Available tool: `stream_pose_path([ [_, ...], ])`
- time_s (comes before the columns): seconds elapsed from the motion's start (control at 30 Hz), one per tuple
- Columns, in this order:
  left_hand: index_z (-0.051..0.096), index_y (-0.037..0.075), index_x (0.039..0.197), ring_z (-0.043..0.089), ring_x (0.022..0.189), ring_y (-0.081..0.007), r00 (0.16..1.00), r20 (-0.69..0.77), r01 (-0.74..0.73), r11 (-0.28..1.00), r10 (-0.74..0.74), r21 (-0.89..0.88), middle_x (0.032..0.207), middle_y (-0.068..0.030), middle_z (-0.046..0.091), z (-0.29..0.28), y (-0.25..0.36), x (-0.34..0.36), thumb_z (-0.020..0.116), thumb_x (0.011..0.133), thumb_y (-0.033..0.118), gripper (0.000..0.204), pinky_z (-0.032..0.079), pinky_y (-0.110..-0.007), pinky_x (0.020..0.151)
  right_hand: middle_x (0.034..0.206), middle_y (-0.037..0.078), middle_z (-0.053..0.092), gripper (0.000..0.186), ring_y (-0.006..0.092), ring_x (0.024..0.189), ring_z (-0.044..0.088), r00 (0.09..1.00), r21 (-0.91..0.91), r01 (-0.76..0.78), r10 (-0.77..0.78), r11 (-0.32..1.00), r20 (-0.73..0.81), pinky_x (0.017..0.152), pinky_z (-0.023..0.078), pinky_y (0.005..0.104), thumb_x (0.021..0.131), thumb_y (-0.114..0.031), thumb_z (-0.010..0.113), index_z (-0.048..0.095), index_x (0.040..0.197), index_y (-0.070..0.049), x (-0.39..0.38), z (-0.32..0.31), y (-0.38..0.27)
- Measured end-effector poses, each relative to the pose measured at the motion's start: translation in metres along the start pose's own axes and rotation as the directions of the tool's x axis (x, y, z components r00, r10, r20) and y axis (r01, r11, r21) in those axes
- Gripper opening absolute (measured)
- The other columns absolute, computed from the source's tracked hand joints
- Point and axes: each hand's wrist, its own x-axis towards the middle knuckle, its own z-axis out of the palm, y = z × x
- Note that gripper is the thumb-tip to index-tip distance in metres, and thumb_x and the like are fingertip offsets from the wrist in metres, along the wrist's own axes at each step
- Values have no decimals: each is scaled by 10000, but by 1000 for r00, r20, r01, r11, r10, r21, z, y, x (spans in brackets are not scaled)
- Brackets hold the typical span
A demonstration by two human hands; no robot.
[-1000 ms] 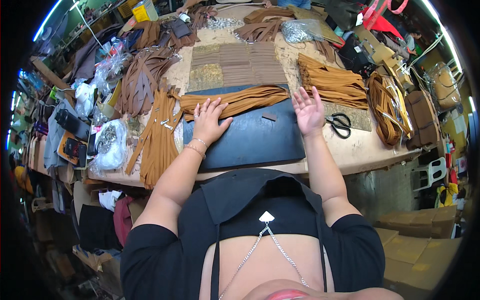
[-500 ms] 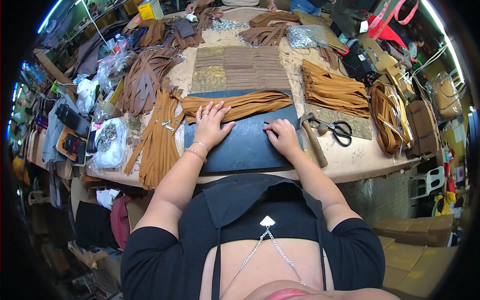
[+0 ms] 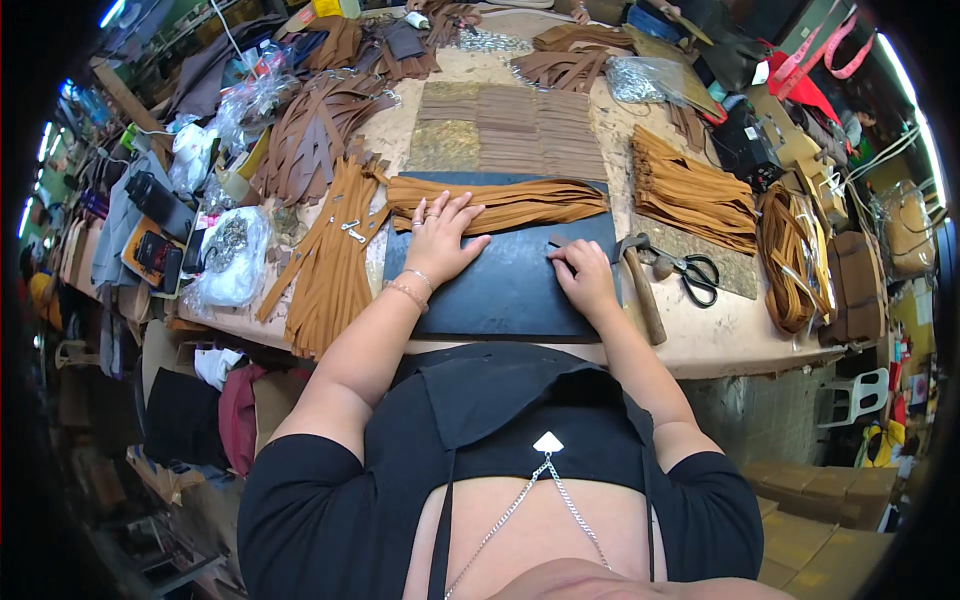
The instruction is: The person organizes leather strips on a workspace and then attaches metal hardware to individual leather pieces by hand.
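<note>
A black mat [image 3: 505, 290] lies on the table in front of me. Across its far part stretches a bundle of tan-brown straps [image 3: 545, 205]. My left hand [image 3: 442, 240] is open, its fingers spread over the near side of the bundle and its palm above the mat. Toward the mat's right side, my right hand [image 3: 586, 275] is closed, thumb and fingertips together at a small dark-brown piece [image 3: 557, 240] that looks like leather. Most of what lies under its fingers is hidden. Right of this hand are a hammer [image 3: 645, 298] and black-handled scissors [image 3: 698, 278].
Tan straps [image 3: 335, 270] with metal clasps lie left of the mat; another strap bundle [image 3: 690, 190] lies right. Beyond the mat are rows of brown strips [image 3: 535, 130]. A plastic bag [image 3: 232, 262] sits far left, a coiled strap bundle [image 3: 790, 265] far right.
The whole view has shifted slightly, so the table appears farther right. Both hands keep nearly the same places on the straps and mat.
</note>
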Motion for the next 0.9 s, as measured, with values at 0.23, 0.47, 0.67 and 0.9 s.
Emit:
stream_pose_path([
  [0.23, 574, 225, 1331, 349, 1422, -277, 999, 2, -34, 999, 34, 26, 1471, -14, 480, -5, 4, 2, 640, 889, 478, 513, 161, -493, 1193, 931, 28, 635, 80, 280, 936, 571, 1000, -29, 5, -5, 1000, -1, 835, 446, 407, 820, -131, 667, 700, 892, -127, 0, -1, 3],
  [0.47, 579, 222, 1324, 358, 1417, -281, 1000, 0, -22, 999, 22, 32, 1467, -14, 484, -5, 2, -1, 642, 884, 482, 515, 164, -499, 1192, 926, 26, 638, 78, 275, 926, 572, 999, -29, 34, -34, 999, -14, 812, 447, 401, 815, -128, 672, 701, 886, -131, 0, 2, 4],
  [0.67, 580, 216, 1327, 358, 1419, -278, 999, -5, -36, 999, 36, 25, 1463, -21, 492, -2, 4, 2, 644, 885, 483, 520, 163, -495, 1190, 926, 28, 637, 68, 275, 923, 572, 999, -41, 36, -38, 998, -30, 809, 448, 402, 824, -139, 673, 703, 884, -131, -1, -1, 4],
  [0.9, 571, 217, 1353, 345, 1430, -266, 1000, 19, -17, 999, 17, 51, 1483, -34, 478, -2, 0, 4, 643, 887, 487, 544, 154, -478, 1193, 991, 18, 646, 161, 166, 919, 597, 921, 497, -384, 283, 778, 268, 844, 471, 317, 904, -179, 674, 711, 1037, -96, 26, -16, 31],
])
